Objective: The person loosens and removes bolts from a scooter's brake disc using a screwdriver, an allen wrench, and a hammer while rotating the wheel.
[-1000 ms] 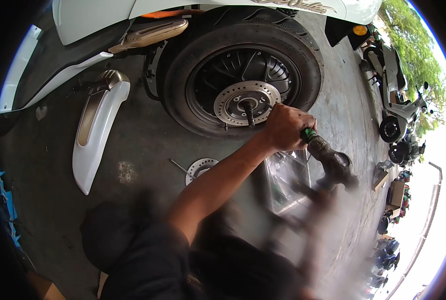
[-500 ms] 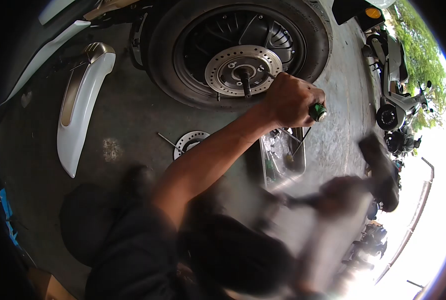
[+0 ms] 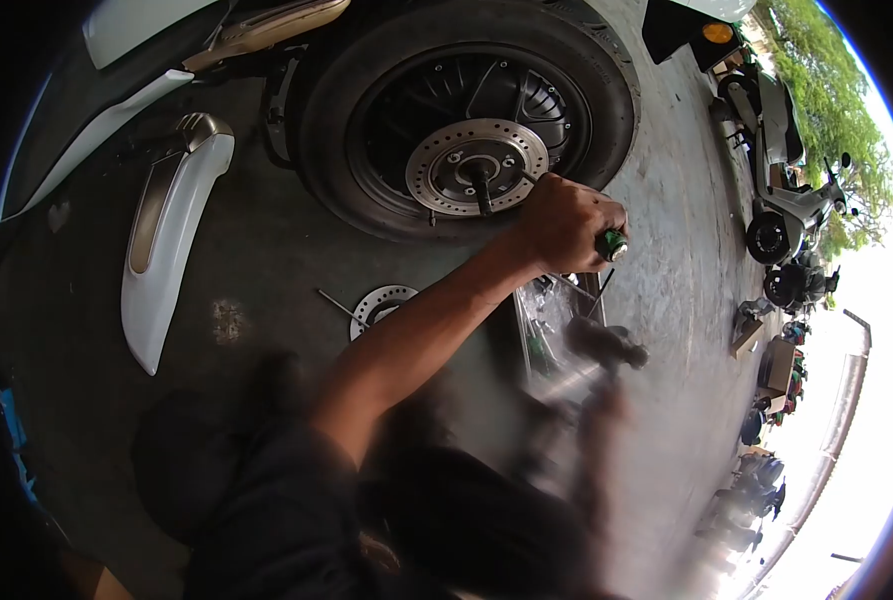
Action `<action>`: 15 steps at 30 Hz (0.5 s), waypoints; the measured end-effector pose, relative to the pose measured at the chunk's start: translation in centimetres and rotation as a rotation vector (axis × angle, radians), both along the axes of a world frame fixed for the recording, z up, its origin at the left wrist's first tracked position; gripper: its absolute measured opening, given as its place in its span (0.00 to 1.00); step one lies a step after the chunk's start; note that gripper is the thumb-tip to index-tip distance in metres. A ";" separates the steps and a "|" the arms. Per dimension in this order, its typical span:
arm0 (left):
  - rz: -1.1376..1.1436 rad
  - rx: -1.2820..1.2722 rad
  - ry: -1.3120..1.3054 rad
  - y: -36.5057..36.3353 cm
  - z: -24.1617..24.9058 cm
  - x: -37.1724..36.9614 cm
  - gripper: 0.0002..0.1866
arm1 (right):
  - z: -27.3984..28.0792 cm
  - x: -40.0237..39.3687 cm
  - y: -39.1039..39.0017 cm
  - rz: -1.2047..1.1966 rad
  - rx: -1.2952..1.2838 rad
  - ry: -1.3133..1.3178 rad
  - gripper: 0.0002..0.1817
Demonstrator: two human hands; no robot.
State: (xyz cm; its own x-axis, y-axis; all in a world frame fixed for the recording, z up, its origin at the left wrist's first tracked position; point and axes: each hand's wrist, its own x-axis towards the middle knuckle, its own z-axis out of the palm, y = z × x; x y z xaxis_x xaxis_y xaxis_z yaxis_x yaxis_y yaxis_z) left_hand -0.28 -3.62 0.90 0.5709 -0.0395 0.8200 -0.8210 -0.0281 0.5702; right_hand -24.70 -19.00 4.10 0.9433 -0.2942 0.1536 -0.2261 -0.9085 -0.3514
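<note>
Head view, left to right: a detached white curved plastic fender panel is lying on the concrete; a loose steel brake disc is lying nearby. The left hand is clenching a green-handled driver against the mounted perforated disc. The right hand is blurring; its grip cannot be told. A mistimed blow could be glancing onto knuckles.
</note>
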 end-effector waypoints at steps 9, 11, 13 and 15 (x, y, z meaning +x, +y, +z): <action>0.002 0.032 0.024 0.2 -0.1 0.4 0.04 | 1.2 0.7 -1.2 -0.138 0.246 -0.010 0.12; 0.007 0.034 0.021 0.3 -0.3 0.4 0.04 | 1.7 1.1 -1.5 -0.175 0.302 -0.022 0.13; 0.009 0.036 0.012 0.3 -0.3 0.4 0.04 | 2.1 1.5 -1.6 -0.201 0.345 -0.056 0.14; -0.008 0.026 0.009 0.4 -0.3 0.4 0.04 | 2.5 2.0 -1.7 -0.186 0.336 -0.075 0.14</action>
State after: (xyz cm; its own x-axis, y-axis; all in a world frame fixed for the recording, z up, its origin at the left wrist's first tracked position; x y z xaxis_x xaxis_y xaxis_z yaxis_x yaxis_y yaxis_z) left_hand 0.08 -3.23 0.60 0.5776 -0.0658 0.8137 -0.8163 -0.0365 0.5765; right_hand -22.65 -20.71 6.64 0.8589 -0.5050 0.0859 -0.3386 -0.6855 -0.6445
